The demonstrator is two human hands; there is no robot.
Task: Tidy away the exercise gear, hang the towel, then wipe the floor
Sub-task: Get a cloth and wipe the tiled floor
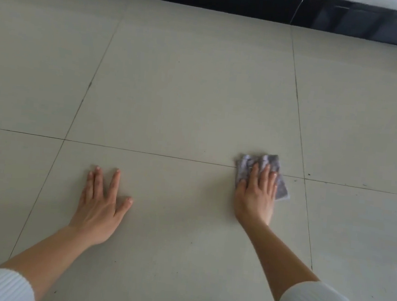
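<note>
Right hand (256, 193) flat on crumpled grey cloth (261, 173) (matte tiled floor (187, 88)).

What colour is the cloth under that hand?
The cloth is grey with paler streaks, seen in the head view, pressed to the floor by the right hand.

Left hand (99, 209) lies flat, fingers spread; right hand (256, 195) presses palm-down, fingers straight, arm outstretched.

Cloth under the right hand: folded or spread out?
Folded. The cloth is a small pad barely wider than the right hand pressing it, with rumpled layers at its far edge.
</note>
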